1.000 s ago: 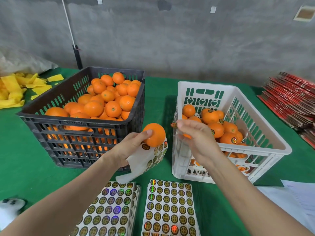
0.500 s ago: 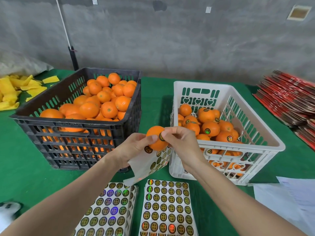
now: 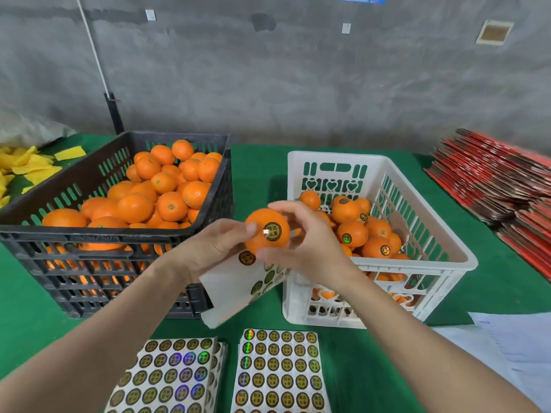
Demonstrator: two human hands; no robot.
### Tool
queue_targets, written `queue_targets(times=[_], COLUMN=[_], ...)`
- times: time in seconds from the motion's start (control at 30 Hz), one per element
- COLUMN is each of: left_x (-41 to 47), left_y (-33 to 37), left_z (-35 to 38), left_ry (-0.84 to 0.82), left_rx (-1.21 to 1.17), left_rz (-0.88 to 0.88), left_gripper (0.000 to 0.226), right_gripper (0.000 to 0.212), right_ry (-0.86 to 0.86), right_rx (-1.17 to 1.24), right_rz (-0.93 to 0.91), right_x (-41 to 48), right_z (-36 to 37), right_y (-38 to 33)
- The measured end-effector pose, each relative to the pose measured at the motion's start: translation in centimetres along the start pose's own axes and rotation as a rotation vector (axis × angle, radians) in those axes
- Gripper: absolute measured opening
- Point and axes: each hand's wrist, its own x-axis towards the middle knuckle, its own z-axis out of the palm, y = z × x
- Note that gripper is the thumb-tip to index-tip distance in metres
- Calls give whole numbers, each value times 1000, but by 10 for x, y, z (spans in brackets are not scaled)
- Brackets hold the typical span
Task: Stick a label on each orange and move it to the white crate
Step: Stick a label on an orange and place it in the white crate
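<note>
Holding one orange (image 3: pixel 262 234) between both hands, in the air over the gap between the black crate (image 3: pixel 119 257) and the white crate (image 3: pixel 417 234). A round dark label (image 3: pixel 272 231) with gold characters sits on the face turned toward the camera.

Left hand (image 3: pixel 208 248): forearm enters from lower left, rising toward centre. Thumb tip lies on the orange's left side, just beside the label. The fingers are curled under the fruit and also pinch a partly used sticker sheet (image 3: pixel 238 290), which hangs down from the hand, curling, with a few stickers left along its right edge.

Right hand (image 3: pixel 310 248): forearm enters from lower right. Hand is cupped around the right side of the orange; fingers arch over the top, thumb lies beneath the fruit. The grip is closed on the orange, with the label left uncovered between the two thumbs.

Black crate, left: piled high with oranges, no labels visible on them. White crate, right: partly filled, several oranges there showing round stickers.

On the green table (image 3: pixel 259 174), near edge: two full sticker sheets (image 3: pixel 280 374) side by side. White papers (image 3: pixel 512 347) at lower right, red stack (image 3: pixel 501 180) at far right, yellow scraps (image 3: pixel 26 165) at far left.
</note>
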Motion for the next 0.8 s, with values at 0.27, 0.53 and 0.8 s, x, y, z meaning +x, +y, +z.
queue_targets(times=[0.27,0.53,0.8], left_x=[25,35,37], left_y=[17,21,18], left_z=[-23,-33,-32], left_ry=[212,111,93], left_rx=[-44,-107,-131], left_rz=[-98,-81,-105], left_gripper=[66,47,40], right_gripper=[53,61,37], right_ry=[520,54,226], right_rx=[-168,-799,-573], right_rz=[393,399,163], right_x=[102,142,148], right_z=[-82,-89,-69], right_y=[82,168,114])
